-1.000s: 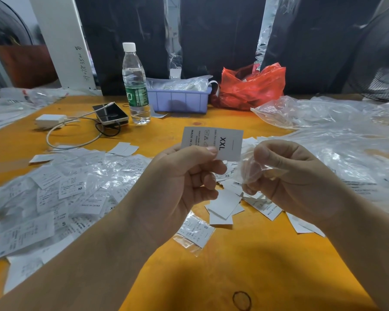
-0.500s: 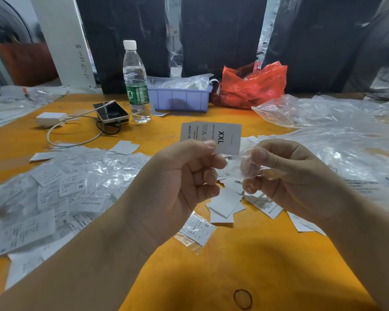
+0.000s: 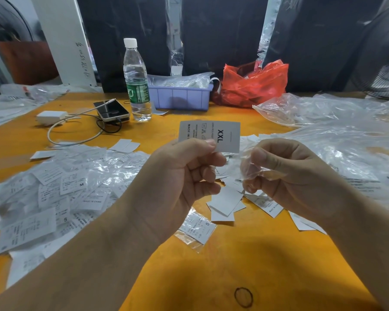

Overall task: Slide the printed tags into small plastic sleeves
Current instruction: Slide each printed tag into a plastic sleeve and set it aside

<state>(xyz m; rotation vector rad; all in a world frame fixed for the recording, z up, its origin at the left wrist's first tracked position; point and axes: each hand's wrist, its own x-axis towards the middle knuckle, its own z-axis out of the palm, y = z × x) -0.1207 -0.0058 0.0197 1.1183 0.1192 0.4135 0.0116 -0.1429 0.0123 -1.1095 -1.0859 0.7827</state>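
Orange tabletop (image 3: pixel 222 265) fills the view beneath both hands. Left hand (image 3: pixel 180 176) pinches a white XXL tag (image 3: pixel 211 134) between thumb and curled fingers; the thumb hides its lower left print. Right hand (image 3: pixel 290 176) curls round a clear plastic sleeve (image 3: pixel 252 169), crumpled and hard to trace; its mouth cannot be made out. Tag and sleeve sit just apart. Sleeved tags (image 3: pixel 54 194) heap at left, loose tags (image 3: pixel 225 203) lie partly hidden under the hands, and clear bags (image 3: pixel 346 135) blur at right.
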